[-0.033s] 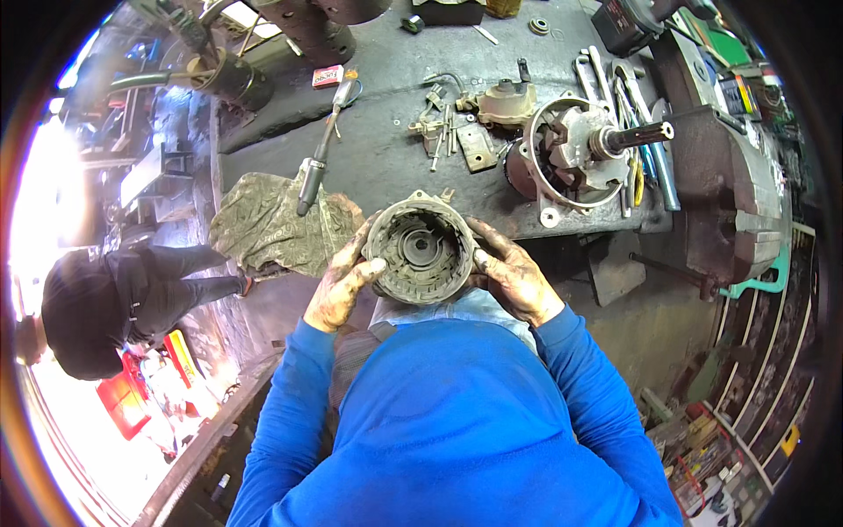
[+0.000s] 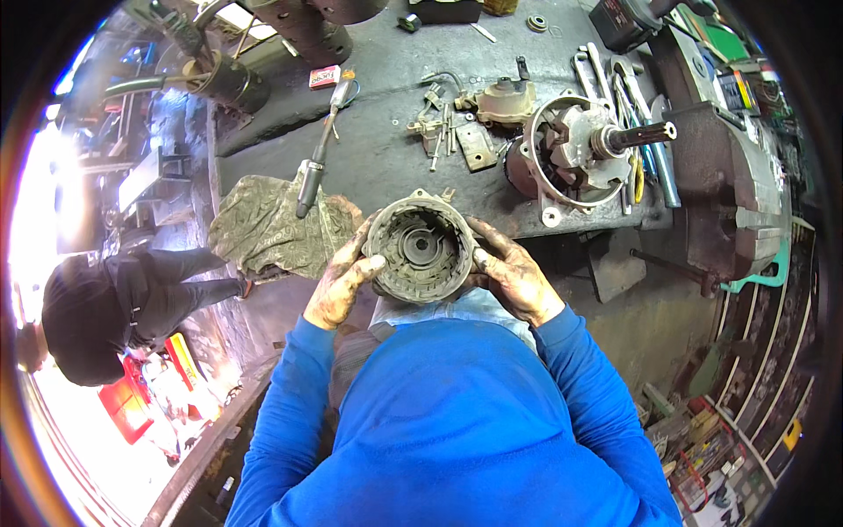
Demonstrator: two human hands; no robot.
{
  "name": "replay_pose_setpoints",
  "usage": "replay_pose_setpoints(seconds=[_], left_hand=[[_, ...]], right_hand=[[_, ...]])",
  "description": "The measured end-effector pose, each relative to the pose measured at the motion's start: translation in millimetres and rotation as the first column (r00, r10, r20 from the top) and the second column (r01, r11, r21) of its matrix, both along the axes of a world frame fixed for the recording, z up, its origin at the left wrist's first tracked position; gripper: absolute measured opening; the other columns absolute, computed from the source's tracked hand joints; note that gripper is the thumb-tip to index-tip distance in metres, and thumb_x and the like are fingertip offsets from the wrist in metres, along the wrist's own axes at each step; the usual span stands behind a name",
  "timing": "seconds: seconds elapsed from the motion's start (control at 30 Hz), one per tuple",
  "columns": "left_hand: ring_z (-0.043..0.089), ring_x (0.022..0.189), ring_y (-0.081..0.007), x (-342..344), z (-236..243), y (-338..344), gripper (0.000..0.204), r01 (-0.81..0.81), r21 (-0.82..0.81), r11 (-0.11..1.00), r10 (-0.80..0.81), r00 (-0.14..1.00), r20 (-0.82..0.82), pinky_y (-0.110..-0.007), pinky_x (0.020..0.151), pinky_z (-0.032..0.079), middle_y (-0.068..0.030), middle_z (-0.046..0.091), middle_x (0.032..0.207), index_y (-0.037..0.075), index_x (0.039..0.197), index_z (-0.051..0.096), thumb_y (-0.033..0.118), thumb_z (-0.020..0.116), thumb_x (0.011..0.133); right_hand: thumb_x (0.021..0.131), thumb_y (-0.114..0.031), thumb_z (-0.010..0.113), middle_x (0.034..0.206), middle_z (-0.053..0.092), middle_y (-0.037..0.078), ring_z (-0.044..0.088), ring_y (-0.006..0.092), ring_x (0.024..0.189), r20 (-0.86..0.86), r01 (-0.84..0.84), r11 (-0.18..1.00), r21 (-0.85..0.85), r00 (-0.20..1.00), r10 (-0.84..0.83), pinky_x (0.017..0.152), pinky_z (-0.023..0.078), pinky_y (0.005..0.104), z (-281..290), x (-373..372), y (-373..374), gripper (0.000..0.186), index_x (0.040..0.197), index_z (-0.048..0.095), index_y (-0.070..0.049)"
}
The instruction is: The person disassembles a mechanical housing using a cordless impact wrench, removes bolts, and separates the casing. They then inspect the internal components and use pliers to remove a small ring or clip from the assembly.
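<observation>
Both hands grip a round, cup-shaped metal housing [image 2: 386,274], grimy grey, at the near edge of the bench. Its open side faces up and shows a dark inside with a ringed hub at the bottom. On its left rim, my left hand [image 2: 339,285] has the thumb on the edge and the fingers along the outer wall. Opposite, my right hand [image 2: 516,279] clasps the right side, thumb near the rim and fingers partly behind. Dark grease stains both hands. To the right, a toothed rotor with a splined shaft [image 2: 645,134] sits in a larger ring-shaped casing [image 2: 537,195].
A dirty cloth [image 2: 263,224] lies left of the housing, partly beneath a pneumatic tool [image 2: 310,189]. Beyond are a small metal plate [image 2: 477,147], a regulator-like part [image 2: 505,103] and several wrenches [image 2: 601,83]. A heavy vise [image 2: 729,193] stands right. Another person [image 2: 97,307] bends over at far left.
</observation>
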State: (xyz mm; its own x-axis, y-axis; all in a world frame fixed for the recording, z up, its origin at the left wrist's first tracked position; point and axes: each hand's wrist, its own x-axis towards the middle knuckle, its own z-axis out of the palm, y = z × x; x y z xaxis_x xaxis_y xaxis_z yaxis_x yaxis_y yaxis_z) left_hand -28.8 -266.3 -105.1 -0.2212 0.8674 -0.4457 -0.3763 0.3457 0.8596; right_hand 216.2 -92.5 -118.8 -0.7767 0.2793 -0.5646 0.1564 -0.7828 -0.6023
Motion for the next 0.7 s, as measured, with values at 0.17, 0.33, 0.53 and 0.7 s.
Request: replay_pose_setpoints(seconds=[0.17,0.33,0.53,0.7], left_hand=[[0.051,0.136,-0.0234,-17,-9,10,0.078,0.041,-0.163,0.986,-0.036,0.999,0.036,-0.036,0.112,0.042,-0.0122,0.052,0.153,-0.001,0.16,0.037,0.039,0.061,0.097],[0.057,0.123,-0.0196,-15,1,24,0.072,0.071,-0.257,0.964,-0.114,0.982,-0.153,-0.032,0.101,0.047,-0.0077,0.061,0.141,0.003,0.155,0.047,0.046,0.058,0.098],[0.051,0.137,-0.0219,-15,-20,22,0.063,-0.017,-0.276,0.961,0.001,0.998,-0.061,-0.034,0.117,0.037,-0.0123,0.056,0.15,-0.001,0.154,0.046,0.036,0.058,0.104],[0.053,0.136,-0.0243,-20,-51,14,0.057,-0.099,-0.241,0.965,0.05,0.979,-0.199,-0.036,0.117,0.037,-0.0163,0.059,0.147,-0.003,0.143,0.057,0.041,0.051,0.107]], right_hand=[[0.104,-0.027,0.066,0.143,0.06,0.014,0.067,0.0221,0.116,0.035,0.004,1.0,0.026,0.999,-0.005,0.094,0.058,0.0377,-1,-5,-1,0.072,0.162,0.031,-0.002],[0.103,-0.027,0.068,0.142,0.061,0.015,0.067,0.0235,0.117,0.043,-0.045,0.999,0.003,0.998,0.045,0.096,0.058,0.0379,-10,-7,13,0.076,0.163,0.027,-0.003],[0.103,-0.022,0.067,0.133,0.066,0.017,0.067,0.022,0.113,0.017,-0.05,0.997,-0.061,0.999,0.051,0.091,0.059,0.0339,-16,-4,21,0.072,0.162,0.03,0.0],[0.104,-0.025,0.067,0.138,0.06,0.021,0.065,0.0264,0.118,-0.003,-0.144,0.986,-0.081,0.99,0.144,0.095,0.058,0.0367,-20,-4,30,0.076,0.163,0.025,-0.001]])
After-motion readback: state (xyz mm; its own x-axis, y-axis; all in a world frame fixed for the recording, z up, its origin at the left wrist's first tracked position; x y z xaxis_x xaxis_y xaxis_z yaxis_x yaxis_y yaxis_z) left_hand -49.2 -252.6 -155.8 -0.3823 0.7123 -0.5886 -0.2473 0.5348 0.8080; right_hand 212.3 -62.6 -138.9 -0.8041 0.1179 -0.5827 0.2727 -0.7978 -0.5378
